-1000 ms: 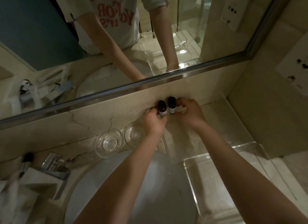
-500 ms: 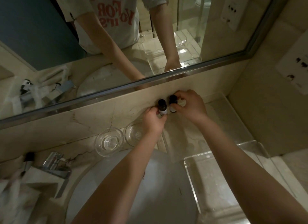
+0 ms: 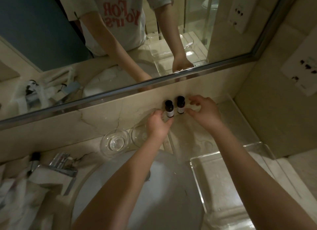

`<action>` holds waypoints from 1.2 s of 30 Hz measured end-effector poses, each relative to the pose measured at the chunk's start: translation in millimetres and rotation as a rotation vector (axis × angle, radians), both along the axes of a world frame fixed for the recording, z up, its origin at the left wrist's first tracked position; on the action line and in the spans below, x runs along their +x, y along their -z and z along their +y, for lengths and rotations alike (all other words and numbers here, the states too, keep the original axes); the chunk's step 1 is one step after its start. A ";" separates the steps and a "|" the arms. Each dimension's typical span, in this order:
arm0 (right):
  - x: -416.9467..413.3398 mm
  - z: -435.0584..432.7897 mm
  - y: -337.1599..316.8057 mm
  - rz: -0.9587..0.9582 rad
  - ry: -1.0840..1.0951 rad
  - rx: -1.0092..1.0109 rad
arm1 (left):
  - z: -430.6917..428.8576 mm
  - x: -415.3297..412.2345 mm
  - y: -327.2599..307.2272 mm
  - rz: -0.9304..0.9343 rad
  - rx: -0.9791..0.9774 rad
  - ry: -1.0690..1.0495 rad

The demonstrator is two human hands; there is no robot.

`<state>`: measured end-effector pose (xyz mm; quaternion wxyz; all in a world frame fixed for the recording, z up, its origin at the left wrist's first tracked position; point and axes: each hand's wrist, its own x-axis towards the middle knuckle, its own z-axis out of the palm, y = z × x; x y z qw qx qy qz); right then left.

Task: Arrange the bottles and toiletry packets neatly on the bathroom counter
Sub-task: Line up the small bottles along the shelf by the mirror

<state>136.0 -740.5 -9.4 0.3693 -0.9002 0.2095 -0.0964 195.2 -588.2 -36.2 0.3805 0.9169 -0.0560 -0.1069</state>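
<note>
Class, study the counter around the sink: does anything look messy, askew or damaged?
Yes. White crumpled cloths or wrappers lie heaped left of the faucet, and dark cracks or veins run through the marble backsplash. The two dark bottles stand upright and side by side.

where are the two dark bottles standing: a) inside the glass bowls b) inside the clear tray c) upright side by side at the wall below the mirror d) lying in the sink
c: the two bottles stand upright next to each other against the marble wall just under the mirror frame, with the tray, sink and bowls nearer the camera.
</note>
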 end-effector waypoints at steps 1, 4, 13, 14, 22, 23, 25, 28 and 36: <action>-8.1 2.8 0.4 -0.013 0.018 -0.011 | 6.0 -4.7 -3.8 -0.001 -0.001 0.019; -35.5 21.8 0.2 -0.055 0.039 -0.050 | 31.3 -24.4 -19.8 -0.055 0.038 0.087; -103.9 145.3 -10.5 0.011 -0.256 -0.104 | 183.5 -107.7 -47.4 -0.070 0.265 0.218; -106.9 163.7 -10.4 0.037 -0.315 -0.106 | 205.5 -115.4 -46.2 -0.051 0.295 0.212; -116.8 328.1 -2.9 0.307 -0.734 -0.042 | 378.1 -173.3 -35.3 0.217 0.443 0.118; -116.5 347.8 -1.8 0.355 -0.791 -0.041 | 398.1 -178.4 -35.0 0.269 0.452 0.116; -114.1 386.1 0.5 0.454 -0.899 -0.058 | 436.0 -186.4 -35.9 0.361 0.488 0.126; -107.9 442.3 1.1 0.541 -1.017 -0.116 | 489.8 -195.2 -37.7 0.379 0.442 0.040; -99.1 564.0 17.4 0.553 -0.726 -0.248 | 613.3 -205.1 -33.2 0.354 0.442 -0.414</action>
